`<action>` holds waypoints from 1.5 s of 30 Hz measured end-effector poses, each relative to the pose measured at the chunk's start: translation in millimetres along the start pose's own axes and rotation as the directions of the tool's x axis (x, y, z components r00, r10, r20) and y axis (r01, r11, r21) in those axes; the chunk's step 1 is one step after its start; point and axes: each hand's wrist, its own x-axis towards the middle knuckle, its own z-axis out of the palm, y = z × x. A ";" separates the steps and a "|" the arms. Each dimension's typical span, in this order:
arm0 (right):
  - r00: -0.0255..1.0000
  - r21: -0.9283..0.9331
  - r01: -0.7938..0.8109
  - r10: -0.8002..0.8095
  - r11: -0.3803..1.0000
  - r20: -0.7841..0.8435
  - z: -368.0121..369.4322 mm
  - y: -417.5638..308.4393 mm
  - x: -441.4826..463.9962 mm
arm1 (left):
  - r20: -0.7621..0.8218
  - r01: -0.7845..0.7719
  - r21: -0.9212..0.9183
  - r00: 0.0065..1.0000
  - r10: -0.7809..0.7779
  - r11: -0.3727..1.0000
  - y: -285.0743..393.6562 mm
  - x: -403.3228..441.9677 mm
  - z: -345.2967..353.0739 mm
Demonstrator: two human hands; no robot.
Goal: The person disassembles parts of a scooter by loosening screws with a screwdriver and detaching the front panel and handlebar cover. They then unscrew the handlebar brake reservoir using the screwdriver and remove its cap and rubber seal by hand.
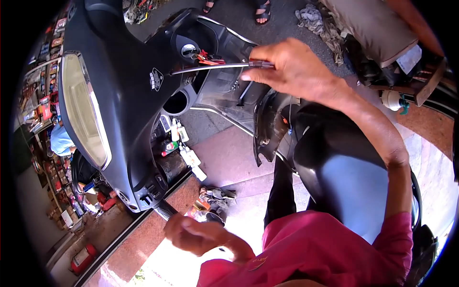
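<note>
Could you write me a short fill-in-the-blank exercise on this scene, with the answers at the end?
1. The right hand holds the screwdriver by its ____.
2. The hand at the handlebar grip is the person's ____ one.
3. The scooter's headlight is on the ____ side of the picture.
4. The bystander's feet at the top wear dark open ____.

Missing words: handle; left; left; sandals.
</note>
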 end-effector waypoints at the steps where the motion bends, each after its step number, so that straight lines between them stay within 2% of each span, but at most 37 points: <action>1: 0.947 0.248 -0.298 0.253 0.922 0.196 -13.8 -5.6 8.0 | 0.171 0.038 -0.157 0.985 -0.011 0.987 15.6 -6.1 18.9; 2: 0.920 0.521 -0.381 0.256 0.763 0.298 -17.7 1.1 10.2 | 0.333 0.103 -0.304 0.943 0.005 0.947 29.8 -9.8 46.6; 3: 0.845 0.616 -0.530 0.299 0.582 0.444 -19.6 5.6 11.6 | 0.497 0.303 -0.199 0.851 -0.171 0.932 37.1 -14.7 75.1; 4: 0.753 0.656 -0.658 0.301 0.371 0.585 -20.0 10.4 12.4 | 0.691 0.645 -0.203 0.627 -0.358 0.737 47.8 -8.6 106.9; 5: 0.628 0.596 -0.778 0.206 0.200 0.751 -8.0 20.8 10.9 | 0.763 0.829 -0.331 0.516 -0.389 0.451 40.2 -11.1 139.9; 6: 0.581 0.539 -0.796 0.096 0.274 0.808 -0.9 29.0 8.0 | 0.772 0.856 -0.399 0.507 -0.384 0.329 38.8 -10.8 167.2; 8: 0.650 0.364 -0.720 0.390 0.591 0.652 -11.1 -0.7 9.3 | 0.780 0.843 -0.508 0.537 -0.322 0.176 44.2 2.6 194.6; 9: 0.784 0.302 -0.536 0.333 0.788 0.524 -6.2 8.7 10.6 | 0.802 0.856 -0.509 0.510 -0.312 0.092 41.1 4.1 204.9; 10: 0.868 0.065 -0.344 0.291 0.937 0.401 -11.7 6.3 14.9 | 0.818 0.860 -0.511 0.489 -0.302 0.008 39.2 4.5 210.7; 11: 0.963 -0.090 -0.159 0.174 0.983 0.204 -4.5 5.7 9.4 | 0.827 0.857 -0.512 0.474 -0.301 -0.057 42.6 6.6 212.6; 12: 1.000 -0.278 0.003 0.003 0.960 0.020 1.1 4.7 3.5 | 0.822 0.852 -0.518 0.471 -0.319 -0.077 45.8 9.2 216.7; 13: 0.997 -0.341 0.074 -0.081 0.937 -0.006 -3.4 3.7 3.3 | 0.821 0.852 -0.515 0.459 -0.339 -0.092 47.9 11.2 218.2; 15: 0.994 -0.398 0.102 -0.110 0.912 0.001 -0.1 2.9 -2.6 | 0.832 0.857 -0.490 0.405 -0.380 -0.160 47.8 11.3 220.1; 17: 0.987 -0.387 0.109 -0.144 0.916 -0.064 3.6 4.9 -3.1 | 0.837 0.856 -0.497 0.429 -0.341 -0.143 43.4 9.5 220.3; 18: 0.999 -0.125 -0.012 0.018 0.992 0.046 2.0 10.5 2.6 | 0.839 0.856 -0.499 0.438 -0.322 -0.134 40.4 8.6 219.8; 19: 0.970 0.130 -0.174 0.147 0.976 0.195 -1.2 18.7 11.2 | 0.837 0.842 -0.522 0.476 -0.269 -0.135 37.8 8.0 220.4; 20: 0.902 0.351 -0.357 0.223 0.866 0.368 -7.9 17.2 17.8 | 0.837 0.839 -0.524 0.474 -0.274 -0.150 33.8 6.6 221.2; 21: 0.710 0.513 -0.646 0.198 0.566 0.675 -27.7 16.8 19.4 | 0.835 0.832 -0.529 0.474 -0.280 -0.169 30.4 5.1 223.8; 22: 0.621 0.497 -0.750 0.204 0.436 0.757 -26.1 18.3 20.2 | 0.832 0.821 -0.537 0.478 -0.282 -0.194 32.2 6.8 226.0; 23: 0.572 0.467 -0.768 0.141 0.439 0.808 -25.3 21.0 22.1 | 0.833 0.829 -0.542 0.508 -0.220 -0.139 35.1 8.3 221.7; 24: 0.515 0.433 -0.785 0.077 0.444 0.854 -25.0 23.1 24.1 | 0.790 0.813 -0.572 0.509 -0.343 -0.111 44.4 5.4 222.0; 25: 0.585 0.388 -0.731 0.222 0.561 0.780 -25.6 11.2 20.4 | 0.819 0.838 -0.521 0.440 -0.368 -0.159 52.5 8.3 217.5; 26: 0.633 0.370 -0.668 0.233 0.645 0.738 -23.8 12.4 18.8 | 0.842 0.859 -0.470 0.367 -0.396 -0.203 57.2 12.3 212.0; 28: 0.774 0.195 -0.521 0.365 0.831 0.517 -15.8 5.2 12.9 | 0.902 0.800 -0.421 0.319 -0.291 -0.428 68.3 26.4 210.2; 29: 0.886 0.080 -0.231 0.175 0.970 0.429 -11.3 13.7 14.4 | 0.925 0.756 -0.379 0.307 -0.223 -0.533 70.7 30.3 211.8; 30: 0.960 -0.085 -0.044 0.066 0.995 0.273 -10.3 17.8 13.8 | 0.924 0.739 -0.373 0.350 -0.154 -0.561 66.2 29.6 217.5; 32: 0.967 -0.467 0.236 -0.254 0.852 0.025 -14.5 14.8 15.3 | 0.901 0.706 -0.351 0.435 -0.015 -0.615 56.9 29.4 233.6; 33: 0.948 -0.569 0.299 -0.306 0.766 0.085 -19.3 15.1 16.6 | 0.886 0.680 -0.368 0.463 -0.017 -0.634 56.6 28.1 236.8; 36: 0.961 -0.710 0.238 -0.266 0.663 0.074 -11.3 15.5 10.1 | 0.901 0.660 -0.423 0.383 -0.206 -0.621 72.4 26.6 230.3; 37: 0.946 -0.689 0.265 -0.320 0.675 0.051 -9.7 16.3 6.6 | 0.885 0.658 -0.459 0.398 -0.241 -0.598 68.6 22.5 233.9; 38: 0.969 -0.436 0.225 -0.248 0.871 0.005 -4.6 21.0 5.8 | 0.884 0.671 -0.461 0.407 -0.231 -0.581 64.6 21.5 234.8; 39: 0.987 -0.138 0.158 -0.162 0.978 -0.014 2.4 27.9 5.8 | 0.884 0.685 -0.460 0.413 -0.220 -0.565 60.8 20.1 235.1; 40: 0.997 0.175 0.073 -0.073 0.982 -0.003 7.1 32.2 6.3 | 0.884 0.697 -0.460 0.418 -0.211 -0.549 57.1 18.3 235.8; 41: 0.743 0.393 -0.549 0.216 0.738 0.634 -27.5 18.0 25.7 | 0.874 0.691 -0.471 0.452 -0.181 -0.548 53.7 15.0 236.6; 42: 0.598 0.460 -0.771 0.250 0.441 0.762 -33.8 18.3 30.9 | 0.878 0.697 -0.458 0.452 -0.157 -0.552 50.4 13.5 233.9; 44: 0.523 0.399 -0.800 0.197 0.448 0.829 -34.6 14.1 33.8 | 0.882 0.699 -0.429 0.462 -0.096 -0.572 48.0 14.1 235.4; 45: 0.575 0.380 -0.741 0.229 0.554 0.786 -33.7 9.9 31.1 | 0.856 0.698 -0.453 0.514 -0.053 -0.554 43.6 9.9 236.6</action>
